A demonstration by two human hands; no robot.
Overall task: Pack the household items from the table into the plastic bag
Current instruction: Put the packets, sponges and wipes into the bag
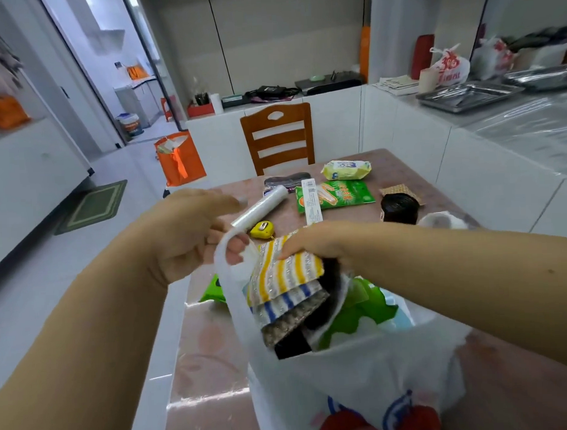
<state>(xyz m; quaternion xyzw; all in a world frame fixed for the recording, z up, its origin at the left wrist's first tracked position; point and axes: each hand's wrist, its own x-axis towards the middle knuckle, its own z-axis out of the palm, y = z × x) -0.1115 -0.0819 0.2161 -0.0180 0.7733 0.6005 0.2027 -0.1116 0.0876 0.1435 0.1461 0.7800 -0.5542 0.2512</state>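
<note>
Tabletop (399, 175) is showing a glossy pinkish floral covering, standing in a white kitchen-like room with pale floor tiles. Plastic bag (345, 373) is sitting at the near edge, mouth open, green packaging showing inside. Left hand (186, 237) is gripping the bag's handle loop, fingers curled through it. Right hand (312, 242) is pinching a stack of striped scouring pads (287, 279), which is hanging partly inside the bag's mouth. The hands are apart, one on each side of the opening.

Farther along the surface are lying a roll of clear film (262, 206), yellow tape measure (262, 230), green packet (337, 195), wrapped soap bar (346, 169) and a black round item (399, 207). Wooden chair (278, 137) is standing at the far end; orange bag (179, 159) is sitting on the floor, green mat (92, 205) beside the left cabinets. Metal trays (467, 95) are resting on the right-hand counter.
</note>
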